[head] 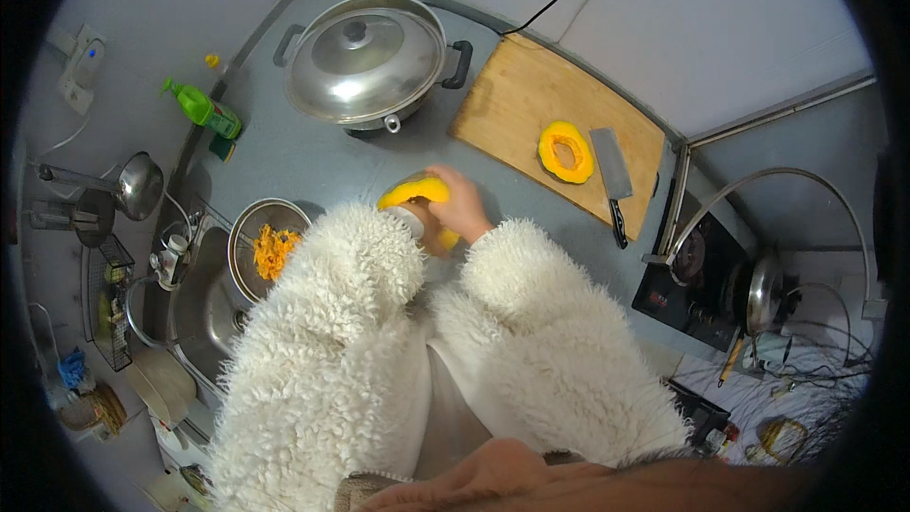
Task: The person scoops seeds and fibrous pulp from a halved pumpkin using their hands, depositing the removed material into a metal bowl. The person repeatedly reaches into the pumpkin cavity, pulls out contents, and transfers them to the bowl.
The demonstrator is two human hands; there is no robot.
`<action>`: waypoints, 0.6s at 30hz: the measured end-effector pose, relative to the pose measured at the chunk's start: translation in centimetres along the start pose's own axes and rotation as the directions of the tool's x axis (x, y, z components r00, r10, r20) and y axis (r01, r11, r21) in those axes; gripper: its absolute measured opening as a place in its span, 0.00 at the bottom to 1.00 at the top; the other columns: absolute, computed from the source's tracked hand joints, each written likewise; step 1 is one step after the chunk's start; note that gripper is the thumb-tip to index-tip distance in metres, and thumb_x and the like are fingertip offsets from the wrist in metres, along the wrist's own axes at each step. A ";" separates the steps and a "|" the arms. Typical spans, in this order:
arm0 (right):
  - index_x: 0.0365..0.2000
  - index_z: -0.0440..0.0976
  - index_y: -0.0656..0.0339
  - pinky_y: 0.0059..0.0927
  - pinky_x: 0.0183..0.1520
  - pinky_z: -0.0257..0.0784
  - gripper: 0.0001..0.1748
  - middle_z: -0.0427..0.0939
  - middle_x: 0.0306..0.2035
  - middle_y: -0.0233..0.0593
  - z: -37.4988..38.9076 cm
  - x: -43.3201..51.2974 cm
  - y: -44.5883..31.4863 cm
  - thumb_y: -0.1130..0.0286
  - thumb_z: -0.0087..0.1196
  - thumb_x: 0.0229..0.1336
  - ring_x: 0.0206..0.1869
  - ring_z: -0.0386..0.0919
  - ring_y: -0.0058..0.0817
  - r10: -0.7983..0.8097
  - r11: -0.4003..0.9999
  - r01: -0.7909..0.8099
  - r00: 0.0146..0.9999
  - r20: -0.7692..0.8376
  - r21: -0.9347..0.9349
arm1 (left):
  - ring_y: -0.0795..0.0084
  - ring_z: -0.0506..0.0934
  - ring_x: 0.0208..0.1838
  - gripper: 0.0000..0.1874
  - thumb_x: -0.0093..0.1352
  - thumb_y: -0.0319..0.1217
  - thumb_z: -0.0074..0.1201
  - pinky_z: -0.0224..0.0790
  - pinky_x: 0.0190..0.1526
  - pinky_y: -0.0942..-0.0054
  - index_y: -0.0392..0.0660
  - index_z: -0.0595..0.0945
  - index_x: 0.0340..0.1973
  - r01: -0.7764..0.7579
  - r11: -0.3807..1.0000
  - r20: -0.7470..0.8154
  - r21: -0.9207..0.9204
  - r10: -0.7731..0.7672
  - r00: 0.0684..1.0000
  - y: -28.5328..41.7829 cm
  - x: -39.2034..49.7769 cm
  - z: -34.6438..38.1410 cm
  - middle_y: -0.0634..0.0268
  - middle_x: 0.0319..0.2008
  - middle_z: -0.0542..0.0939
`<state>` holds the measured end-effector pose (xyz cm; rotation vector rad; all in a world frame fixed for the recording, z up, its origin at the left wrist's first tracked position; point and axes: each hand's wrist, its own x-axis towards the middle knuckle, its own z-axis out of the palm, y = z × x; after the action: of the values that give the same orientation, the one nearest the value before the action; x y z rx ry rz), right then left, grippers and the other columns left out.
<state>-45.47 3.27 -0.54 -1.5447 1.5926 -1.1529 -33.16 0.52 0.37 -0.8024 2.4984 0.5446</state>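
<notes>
My right hand [461, 205] grips a hollowed piece of pumpkin [412, 192] with yellow flesh and a dark rind, held over the counter in front of me. My left hand [431, 231] is at the pumpkin's inner side, largely hidden by the fluffy white sleeve, so its grip does not show. Stringy orange pumpkin pulp [274, 251] lies in a round metal bowl [235, 256] left of my sleeve. On the wooden cutting board [508, 96] rests another pumpkin half [584, 162], cut face up. Beside it is a cleaver [613, 167], its black handle toward me.
A large lidded metal pot [362, 78] stands at the back. Near the left wall are a green pump bottle [202, 110] and a sponge [222, 148]. The steel sink [206, 306] is partly under the bowl. At right sits a black cooktop [682, 306].
</notes>
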 end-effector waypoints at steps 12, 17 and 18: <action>0.45 0.74 0.60 0.38 0.53 0.71 0.26 0.77 0.47 0.46 -0.7 0.8 -0.3 0.81 0.55 0.38 0.50 0.75 0.47 -0.027 1.000 0.027 1.000 0.002 0.008 | 0.58 0.71 0.56 0.38 0.48 0.60 0.64 0.62 0.57 0.62 0.51 0.81 0.49 0.013 0.977 0.157 -0.212 0.021 0.987 -1.0 1.2 -1.5 0.59 0.50 0.78; 0.45 0.74 0.59 0.38 0.53 0.71 0.27 0.77 0.47 0.46 -0.7 1.0 -0.2 0.82 0.55 0.37 0.50 0.75 0.47 -0.012 1.000 0.012 1.000 0.017 -0.001 | 0.59 0.71 0.56 0.39 0.48 0.62 0.63 0.62 0.57 0.63 0.51 0.81 0.49 0.019 0.952 0.245 -0.307 0.060 0.968 -1.6 2.1 -1.6 0.60 0.50 0.78; 0.45 0.74 0.59 0.38 0.52 0.71 0.27 0.77 0.47 0.46 -0.7 1.1 -0.2 0.82 0.55 0.37 0.50 0.75 0.47 -0.012 1.000 0.012 1.000 0.011 -0.009 | 0.59 0.71 0.56 0.39 0.48 0.62 0.63 0.62 0.57 0.63 0.51 0.81 0.49 0.016 0.951 0.264 -0.309 0.070 0.962 -1.8 2.3 -1.7 0.60 0.50 0.78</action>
<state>-46.14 2.34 0.08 -1.5657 1.5856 -1.1435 -34.24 -2.70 0.11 -0.7461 2.2015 1.0044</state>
